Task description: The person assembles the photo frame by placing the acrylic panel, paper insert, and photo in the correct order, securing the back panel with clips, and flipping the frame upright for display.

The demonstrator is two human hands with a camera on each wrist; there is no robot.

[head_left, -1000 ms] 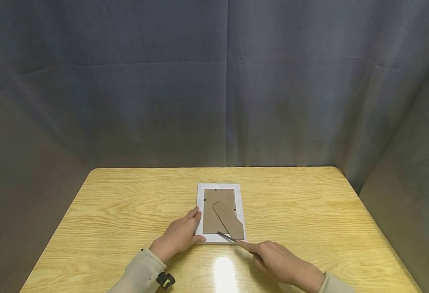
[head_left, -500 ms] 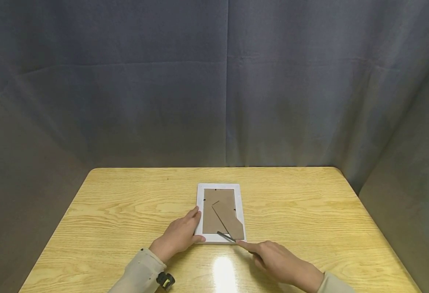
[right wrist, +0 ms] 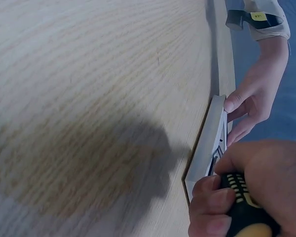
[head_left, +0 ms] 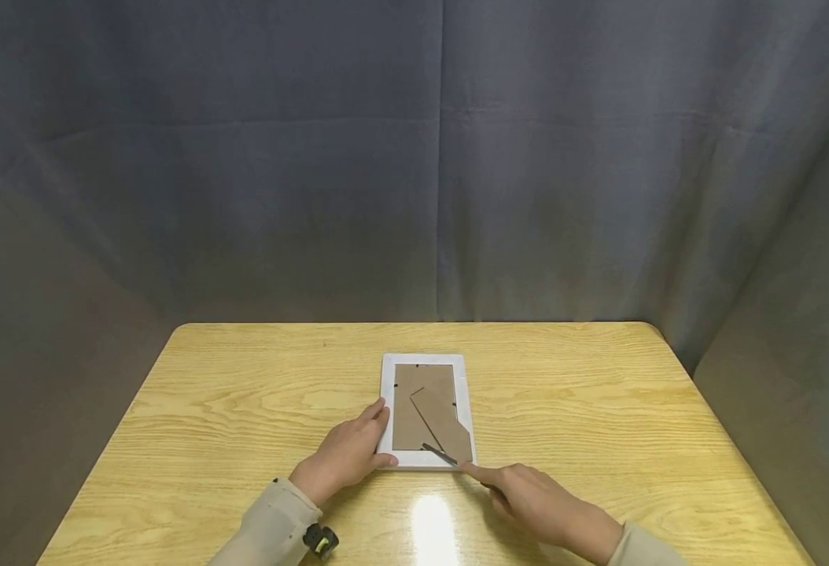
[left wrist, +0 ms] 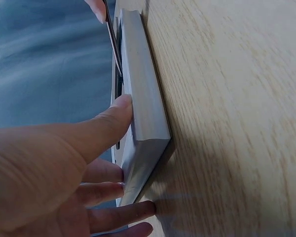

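Observation:
A white picture frame point(head_left: 461, 385) lies back side up on the table, with a brown backing board point(head_left: 407, 420) and a slanted stand leg point(head_left: 453, 440) on it. Small black tabs point(head_left: 454, 405) sit along the board's edges. My left hand point(head_left: 349, 452) holds the frame's near left corner, thumb on the near edge and fingers along the left side. My right hand point(head_left: 538, 503) grips a screwdriver by its black and yellow handle point(right wrist: 244, 205), index finger reaching forward along it. The screwdriver's dark shaft point(head_left: 441, 454) crosses the frame's near edge, its tip right by the near tab.
The wooden table point(head_left: 259, 393) reaches past the frame on every side. Grey curtains point(head_left: 301, 196) hang behind it and at both sides. A black strap device point(head_left: 321, 542) is on my left wrist.
The screwdriver's tip has shifted slightly up and to the right, and the near tab now shows apart from it. My left hand and the frame stay where they were.

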